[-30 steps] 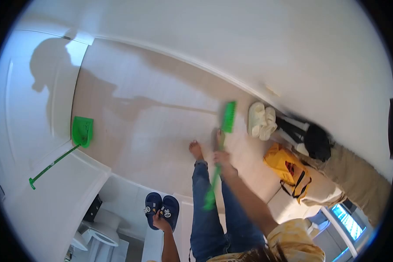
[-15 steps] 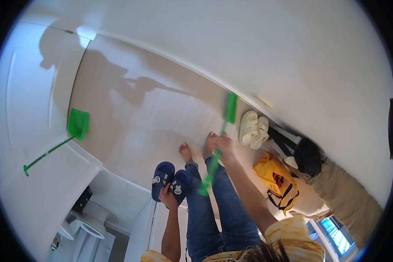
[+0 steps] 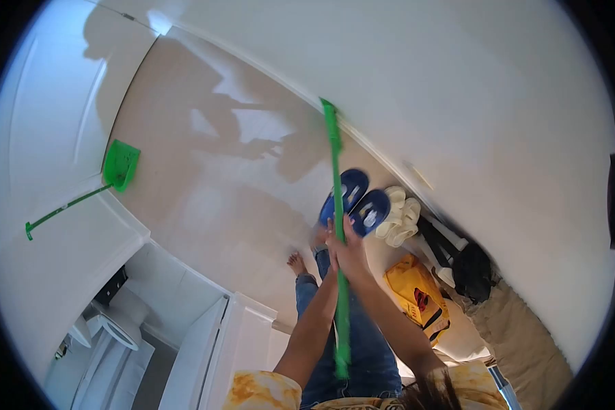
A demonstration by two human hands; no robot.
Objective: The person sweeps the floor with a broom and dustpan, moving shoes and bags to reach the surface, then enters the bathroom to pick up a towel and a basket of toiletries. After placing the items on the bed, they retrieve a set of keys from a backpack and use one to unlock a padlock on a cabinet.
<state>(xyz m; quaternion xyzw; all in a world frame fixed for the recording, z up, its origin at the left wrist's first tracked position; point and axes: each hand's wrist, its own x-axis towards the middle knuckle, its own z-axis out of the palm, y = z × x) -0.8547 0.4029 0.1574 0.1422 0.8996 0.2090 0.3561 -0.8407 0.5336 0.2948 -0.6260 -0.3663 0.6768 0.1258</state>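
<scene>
My left hand and my right hand are pressed together in front of my legs, both closed. A green broom runs between them, its head pointing up towards the wall and its handle end over my jeans. Just beyond my fingers hangs a pair of dark blue slippers, with pale charms on the straps. My left hand is at the slippers' near ends and my right is wrapped at the broom handle. The overlap partly hides which fingers grip what.
A green dustpan with a long handle stands by the door at left. Cream slippers, a yellow bag and a black bag lie along the right wall. A toilet shows through the doorway at lower left.
My left hand has carried the blue slippers rightwards from beside my leg to my right hand. The broom has swung more upright, and its head has shifted up and left.
</scene>
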